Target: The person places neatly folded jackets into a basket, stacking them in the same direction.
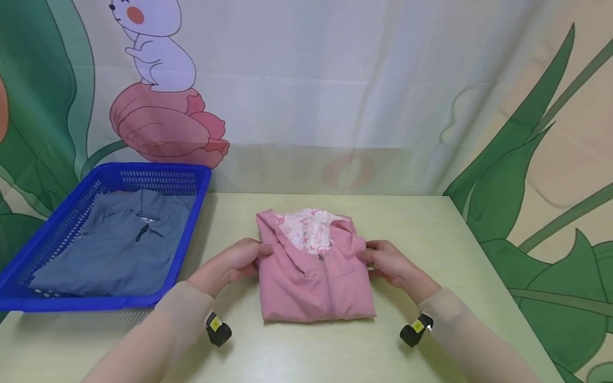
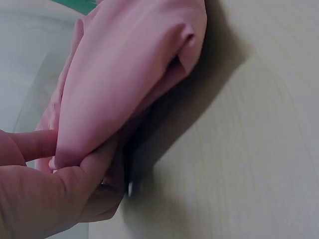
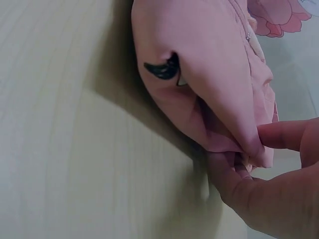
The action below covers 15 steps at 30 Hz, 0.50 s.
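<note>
Nearest: both forearms in pale sleeves, a small black-and-yellow device strapped under each wrist. Just beyond, the left hand [image 1: 239,260] and right hand [image 1: 388,263] flank a folded pink jacket [image 1: 316,279] lying mid-tabletop [image 1: 297,351], zip side up, hood at the far end with its white printed lining [image 1: 310,230] showing. Left wrist view: thumb on top, fingers [image 2: 102,169] tucked beneath — pinching the left folded edge. Right wrist view: the same on the other side, thumb [image 3: 286,135] pressing the top layer, fingers [image 3: 227,172] under it, grasping the right edge; a dark logo mark [image 3: 162,69] sits on the fabric nearer the hem. Judgement: the fold looks complete and the bundle is being gripped at its sides. To handle it well — keep fingers fully under all layers, not only the top one, hold both sides level, and keep slight inward tension so the slippery fabric does not sag or let the sleeves spill out. The hood, loose at the far end, seems likeliest to flop. Far left: a blue basket [image 1: 158,171] holding a folded grey shirt [image 1: 119,244]. Beyond, a printed backdrop [image 1: 335,80].
</note>
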Tool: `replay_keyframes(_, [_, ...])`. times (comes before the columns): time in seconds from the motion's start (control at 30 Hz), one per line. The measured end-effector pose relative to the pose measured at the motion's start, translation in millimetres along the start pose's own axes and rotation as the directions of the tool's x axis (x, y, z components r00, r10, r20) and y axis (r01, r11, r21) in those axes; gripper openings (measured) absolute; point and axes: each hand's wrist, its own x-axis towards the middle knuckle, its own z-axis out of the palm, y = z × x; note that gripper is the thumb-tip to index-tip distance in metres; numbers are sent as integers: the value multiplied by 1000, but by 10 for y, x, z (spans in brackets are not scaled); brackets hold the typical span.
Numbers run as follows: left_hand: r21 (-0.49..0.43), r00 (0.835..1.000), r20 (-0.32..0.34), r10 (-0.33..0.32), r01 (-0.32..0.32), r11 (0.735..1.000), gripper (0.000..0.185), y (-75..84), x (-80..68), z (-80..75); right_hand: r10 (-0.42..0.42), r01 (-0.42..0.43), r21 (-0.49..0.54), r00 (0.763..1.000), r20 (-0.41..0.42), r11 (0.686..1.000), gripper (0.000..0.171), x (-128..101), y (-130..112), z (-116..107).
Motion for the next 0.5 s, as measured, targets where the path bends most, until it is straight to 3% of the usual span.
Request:
replay_keyframes(0.2, [14, 1000, -5, 30, -30, 999, 17, 80, 14, 1, -6, 6, 19, 1000, -2, 1000, 59, 10, -1, -27])
replay_keyframes(0.5, [40, 1000, -14, -2, 3, 999, 20, 126, -15, -65, -10, 6, 86, 999, 38, 996, 63, 23, 14, -47])
